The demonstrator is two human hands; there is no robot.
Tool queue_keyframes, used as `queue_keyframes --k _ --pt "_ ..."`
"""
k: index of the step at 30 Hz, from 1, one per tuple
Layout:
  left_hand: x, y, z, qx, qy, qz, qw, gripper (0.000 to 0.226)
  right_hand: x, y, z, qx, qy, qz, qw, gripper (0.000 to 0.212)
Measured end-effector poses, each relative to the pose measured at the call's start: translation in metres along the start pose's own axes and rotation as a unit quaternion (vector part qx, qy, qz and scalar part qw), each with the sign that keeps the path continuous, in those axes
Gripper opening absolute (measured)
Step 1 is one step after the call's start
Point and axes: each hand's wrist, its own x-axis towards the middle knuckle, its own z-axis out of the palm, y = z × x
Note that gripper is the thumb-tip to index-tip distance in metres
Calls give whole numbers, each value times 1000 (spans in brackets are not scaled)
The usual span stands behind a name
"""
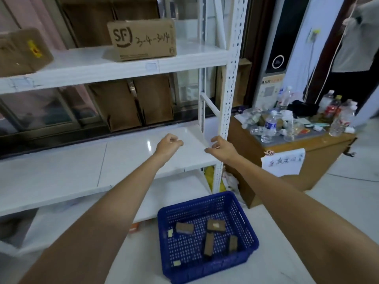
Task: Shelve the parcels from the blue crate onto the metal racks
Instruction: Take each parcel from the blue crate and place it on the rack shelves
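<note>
A blue crate [246, 220] stands on the floor at the lower middle, holding several small brown parcels [184, 227]. Above it runs the white metal rack [229, 78]. An SF-marked cardboard box [143, 41] sits on the rack's upper shelf, and another brown box [22, 52] sits at the far left of that shelf. My left hand [168, 145] hovers over the middle shelf [61, 173] with loosely curled fingers and holds nothing. My right hand [221, 147] hangs beside the rack's front post, fingers relaxed, also holding nothing.
A wooden table [320, 152] crowded with several plastic bottles [269, 128] stands right of the rack. A person in a pale shirt [356, 37] stands at the far right. Brown cardboard [131, 103] leans behind the rack. Yellow and white bags [211, 177] lie under the shelf's right end.
</note>
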Motion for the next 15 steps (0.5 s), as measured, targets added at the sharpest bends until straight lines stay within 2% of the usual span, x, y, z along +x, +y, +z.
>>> queue_keyframes --k 7,12,15 --pt "57 -39 67 14 -71 -47 996 38 43 86 9 -27 -49 76 996 53" --pt "73 -62 112 30 -114 -72 990 14 63 135 15 9 -66 145 987 52" --pt "77 -74 137 32 -136 -97 985 14 74 162 17 30 -88 170 981 55"
